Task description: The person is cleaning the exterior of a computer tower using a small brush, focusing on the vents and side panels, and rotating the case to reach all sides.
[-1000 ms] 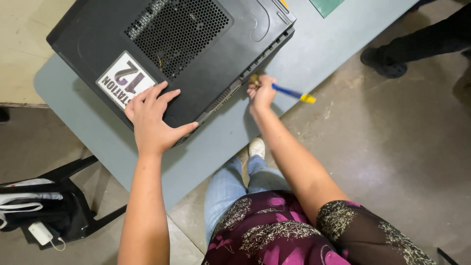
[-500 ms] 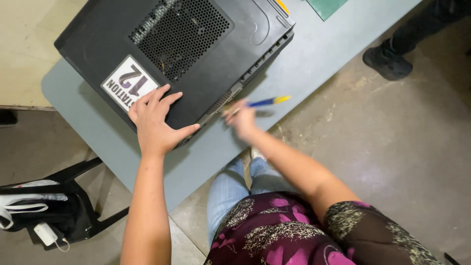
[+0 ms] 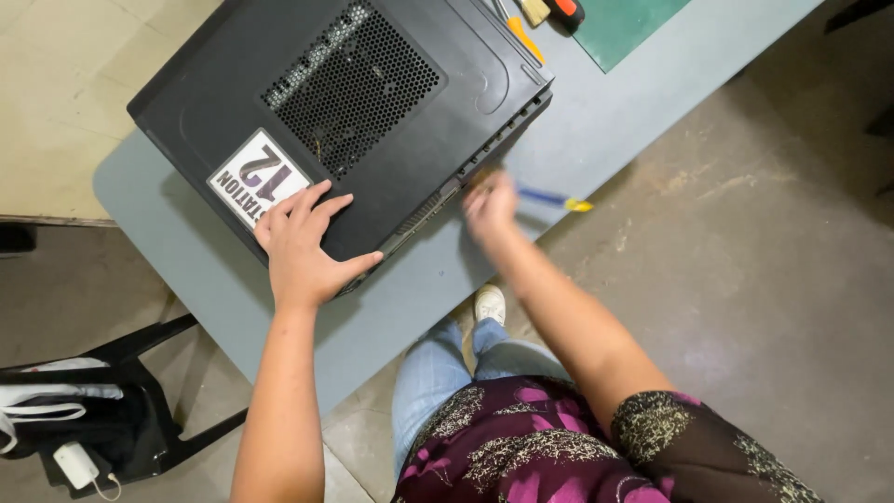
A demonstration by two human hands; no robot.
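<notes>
Right hand point(image 3: 491, 207): blurred by motion, closed around a screwdriver point(image 3: 549, 198) with a blue and yellow handle; tip hidden, at or just beside the near edge of the computer case point(image 3: 372, 102).
Left hand point(image 3: 307, 244): open, fingers spread, palm pressed flat on the side panel near the white label point(image 3: 258, 177); grasping nothing.
Where the case is: lying on its side on the grey table point(image 3: 596, 121), vent grille point(image 3: 352, 86) facing up, one corner close to the table's near edge.
Doing the step well: keep the flat palm bearing down so the case cannot slide; hold the screwdriver straight in line with the screw, press in while turning, go slowly enough for the tip to stay seated; keep the handle end clear of the table edge.
What could go wrong: a slipped tip scratching the panel; a loosened screw dropping to the floor point(image 3: 745, 279).
Hands: two.
Computer cases: one.
Labels on the panel: one.
Screwdrivers in hand: one.
Other tools at the top edge: an orange-handled one point(image 3: 524, 37) and a red-and-black one point(image 3: 566, 9) at least, a third too cropped to tell.
Green mats point(image 3: 626, 26): one, partly in view.
Dark bag point(image 3: 65, 419) on the chair at lower left: one.
Shoes point(image 3: 487, 303) under the table: one showing.
</notes>
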